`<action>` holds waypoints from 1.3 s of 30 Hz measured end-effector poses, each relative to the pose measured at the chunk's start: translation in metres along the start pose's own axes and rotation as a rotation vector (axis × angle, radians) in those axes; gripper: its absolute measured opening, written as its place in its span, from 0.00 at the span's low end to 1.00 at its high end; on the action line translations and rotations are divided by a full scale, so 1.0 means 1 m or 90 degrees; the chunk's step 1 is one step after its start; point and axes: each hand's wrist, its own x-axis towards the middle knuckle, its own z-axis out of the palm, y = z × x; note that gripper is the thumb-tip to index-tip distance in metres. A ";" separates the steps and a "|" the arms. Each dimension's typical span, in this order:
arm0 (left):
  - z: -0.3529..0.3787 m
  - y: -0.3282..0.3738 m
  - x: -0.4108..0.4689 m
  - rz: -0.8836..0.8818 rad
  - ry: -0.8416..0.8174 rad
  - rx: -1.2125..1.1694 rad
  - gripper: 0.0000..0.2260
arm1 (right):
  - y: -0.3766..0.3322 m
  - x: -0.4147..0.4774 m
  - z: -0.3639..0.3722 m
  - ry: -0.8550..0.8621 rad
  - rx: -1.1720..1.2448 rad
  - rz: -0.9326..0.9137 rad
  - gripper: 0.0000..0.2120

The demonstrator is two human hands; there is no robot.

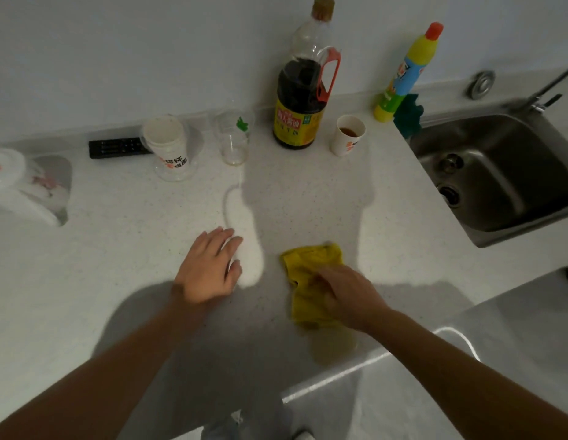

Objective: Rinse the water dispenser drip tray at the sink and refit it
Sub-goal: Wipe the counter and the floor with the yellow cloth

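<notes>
White desk (pixel 117 249) left of sink (pixel 514 238): right hand (pixel 349 296), fingers flat, pressing yellow cloth (pixel 308 265), likely wiping spill; left hand (pixel 209 268), fingers apart, bracing farther left.

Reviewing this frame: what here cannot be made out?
Head view only:
- Tap: its spout is cut off by the right edge.
- White object: cut by the left edge and blurred, so its kind is unclear.
- Yellow cloth: its near part is hidden under the right hand; gripping or just pressing is unclear.
- Bottle label: the print is too blurred to read.
</notes>
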 end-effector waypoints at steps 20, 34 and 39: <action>0.003 0.000 -0.005 -0.028 0.002 -0.030 0.24 | 0.074 -0.030 -0.017 0.029 -0.215 -0.138 0.34; 0.000 0.000 -0.004 -0.044 -0.002 -0.048 0.24 | -0.019 -0.056 0.076 0.147 0.181 0.438 0.36; 0.003 -0.002 -0.006 -0.036 0.005 -0.044 0.23 | 0.033 -0.070 0.028 0.234 -0.021 0.010 0.34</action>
